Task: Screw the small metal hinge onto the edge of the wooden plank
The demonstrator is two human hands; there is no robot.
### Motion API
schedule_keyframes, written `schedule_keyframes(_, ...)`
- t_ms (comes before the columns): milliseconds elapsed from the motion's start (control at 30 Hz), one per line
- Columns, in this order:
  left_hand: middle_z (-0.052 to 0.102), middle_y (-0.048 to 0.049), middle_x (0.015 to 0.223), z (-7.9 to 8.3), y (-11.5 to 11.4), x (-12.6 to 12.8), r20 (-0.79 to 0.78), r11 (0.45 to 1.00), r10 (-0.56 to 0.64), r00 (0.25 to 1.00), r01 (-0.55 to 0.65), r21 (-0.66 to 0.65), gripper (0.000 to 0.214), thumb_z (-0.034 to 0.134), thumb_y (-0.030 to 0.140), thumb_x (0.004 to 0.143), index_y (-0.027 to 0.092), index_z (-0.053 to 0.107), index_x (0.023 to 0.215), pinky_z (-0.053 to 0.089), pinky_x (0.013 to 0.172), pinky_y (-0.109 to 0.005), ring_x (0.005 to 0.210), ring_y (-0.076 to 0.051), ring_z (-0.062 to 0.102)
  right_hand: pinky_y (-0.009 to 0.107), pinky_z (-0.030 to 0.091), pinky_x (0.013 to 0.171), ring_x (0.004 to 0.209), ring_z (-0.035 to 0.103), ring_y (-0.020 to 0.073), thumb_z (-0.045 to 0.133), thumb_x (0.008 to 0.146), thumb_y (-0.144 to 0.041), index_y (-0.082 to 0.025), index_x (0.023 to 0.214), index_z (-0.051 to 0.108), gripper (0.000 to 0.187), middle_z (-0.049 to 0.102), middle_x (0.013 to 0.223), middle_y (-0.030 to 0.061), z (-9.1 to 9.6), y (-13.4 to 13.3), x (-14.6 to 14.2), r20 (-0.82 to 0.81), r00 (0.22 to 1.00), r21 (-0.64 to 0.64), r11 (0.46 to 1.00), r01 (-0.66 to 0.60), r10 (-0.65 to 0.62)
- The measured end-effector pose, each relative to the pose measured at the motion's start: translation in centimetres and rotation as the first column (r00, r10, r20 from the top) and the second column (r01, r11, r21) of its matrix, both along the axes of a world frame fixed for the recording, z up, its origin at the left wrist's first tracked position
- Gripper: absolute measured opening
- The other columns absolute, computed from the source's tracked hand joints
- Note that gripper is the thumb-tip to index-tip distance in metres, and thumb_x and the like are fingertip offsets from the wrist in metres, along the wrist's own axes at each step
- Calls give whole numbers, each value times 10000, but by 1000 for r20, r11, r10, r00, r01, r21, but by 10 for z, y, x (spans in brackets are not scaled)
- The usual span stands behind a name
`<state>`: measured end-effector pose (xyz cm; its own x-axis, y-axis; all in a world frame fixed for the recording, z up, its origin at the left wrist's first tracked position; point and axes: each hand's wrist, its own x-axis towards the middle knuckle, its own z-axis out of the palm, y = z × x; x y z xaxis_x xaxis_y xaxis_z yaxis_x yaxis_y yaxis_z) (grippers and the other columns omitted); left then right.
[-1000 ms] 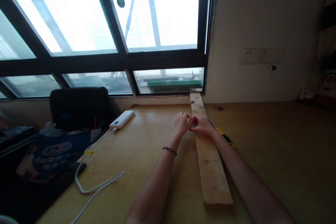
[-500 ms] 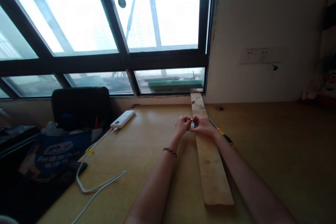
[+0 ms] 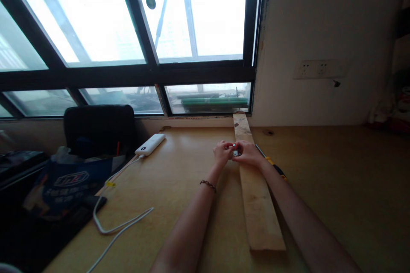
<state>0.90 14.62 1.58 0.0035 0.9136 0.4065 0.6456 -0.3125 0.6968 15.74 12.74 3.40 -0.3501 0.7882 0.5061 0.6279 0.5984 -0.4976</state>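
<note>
Fingers of the left hand (image 3: 221,152) had dipped slightly since a second earlier, and the small part (image 3: 236,152) between the two hands had turned, so that its pale face showed more clearly. The right hand (image 3: 248,152) had its thumb and fingers curled around that part, clamped on it, over the wooden plank (image 3: 259,209); whether the part touched the wood could not be told. Left fingertips were drawn up to its near side, but whether they pinched it was too small to tell. Just right of the plank, beside the right forearm, a yellow-and-black screwdriver (image 3: 276,169) lay on the table (image 3: 182,170). Well to the left lay a white power bank (image 3: 150,144) with a white cable (image 3: 123,227) plugged in.
</note>
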Motion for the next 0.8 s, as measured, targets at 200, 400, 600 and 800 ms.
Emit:
schedule_keyframes(200,533,-1,720,9,-8,7,144,988,-33,989,10,157,109,595,274,708,200,666,743,378,643,-224,703,-107,507,276,401,694,759,532,168,740,504,-307,-192,735,553,319,591,809,17,-1,2,0,35,999,15,1000,-7,6)
schedule_keyframes(400,598,-49,840,52,-12,8,402,938,-216,890,74,340,144,541,280,752,157,595,805,423,721,-242,810,-127,562,285,400,695,763,528,176,755,494,-335,-192,727,542,347,591,833,30,-2,4,1,55,998,10,1000,-21,21)
schedule_keyframes(600,636,-53,703,15,4,-74,106,990,134,985,-130,-50,148,489,173,737,113,604,808,445,662,-248,668,-136,610,279,389,712,802,527,177,759,484,-294,-192,735,537,350,592,870,28,-2,2,2,46,999,18,1000,-24,23)
schedule_keyframes(800,668,-77,777,-23,-7,-154,-295,968,223,929,-247,-44,342,415,194,798,120,574,1092,430,709,-249,706,-145,605,268,382,682,757,520,164,750,494,-355,-189,718,540,349,584,823,19,-2,3,2,57,998,0,1000,-15,15)
